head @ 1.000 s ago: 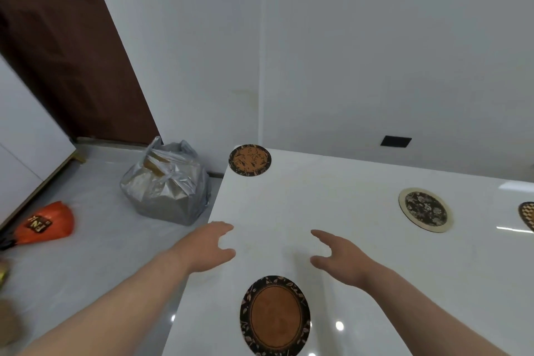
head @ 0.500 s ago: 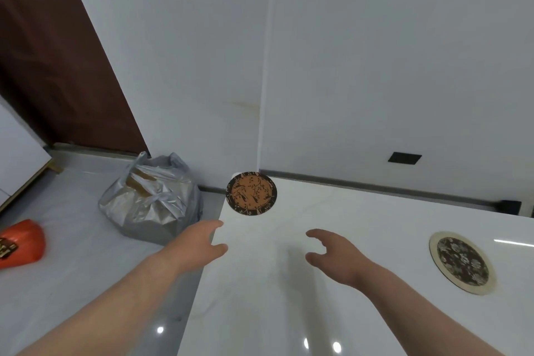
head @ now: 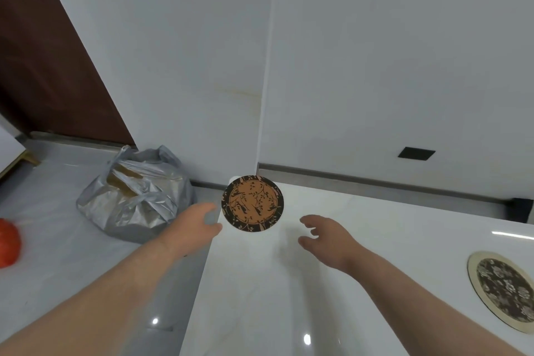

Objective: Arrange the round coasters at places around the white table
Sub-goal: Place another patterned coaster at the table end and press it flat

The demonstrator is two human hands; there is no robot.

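Note:
A round orange coaster with a black leaf-patterned rim point(head: 252, 203) lies at the far left corner of the white table point(head: 289, 298). My left hand point(head: 196, 222) hovers just left of it, over the table's edge, fingers apart and holding nothing. My right hand point(head: 326, 235) is stretched out to the right of that coaster, a short gap away, fingers curled loosely and empty. A second round coaster, cream-rimmed with a dark floral centre point(head: 502, 289), lies on the table at the right edge of view.
A grey plastic bag point(head: 135, 199) stands on the floor left of the table corner. An orange object point(head: 8, 243) lies at the far left. White walls close behind the table carry a black wall socket point(head: 416, 153); a dark brown door point(head: 43, 66) is at left.
The view has tilted up and drawn closer to the far corner. Both hands have reached nearer to the orange coaster. The near coaster has dropped out of view.

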